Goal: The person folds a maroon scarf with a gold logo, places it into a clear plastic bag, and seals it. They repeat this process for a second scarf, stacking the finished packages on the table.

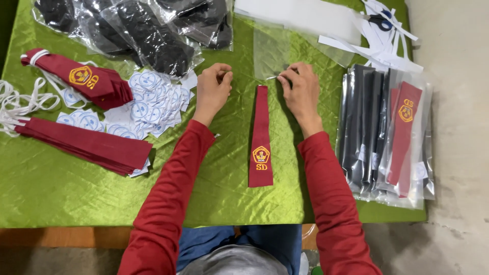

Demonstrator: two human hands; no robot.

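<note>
Head view: a green satin cloth covers the bench (61,198), and both red-sleeved arms reach up from the bottom of the frame toward its middle. The left hand (213,87) rests on the cloth just left of centre, fingers curled loosely inward, clasping nothing that can be made out. The right hand (300,87) sits just right of centre, its fingertips pinching the lower edge of a clear plastic sleeve (272,51) that lies flat above the hands. Between the two hands, running down the middle of the frame, lies a dark red tie (261,137) with a yellow emblem near its wide lower end; its narrow top end is just beside the right hand's fingers.

At the upper left sits a heap of black items in clear bags (142,30). Below it lie more red ties (91,81), a second stack of red ties (86,145), white elastic loops (20,102) and round white-and-blue badges (153,99). At the right edge stands a row of bagged ties (387,132). At the upper right lie white paper strips (377,46) and scissors (379,21).
</note>
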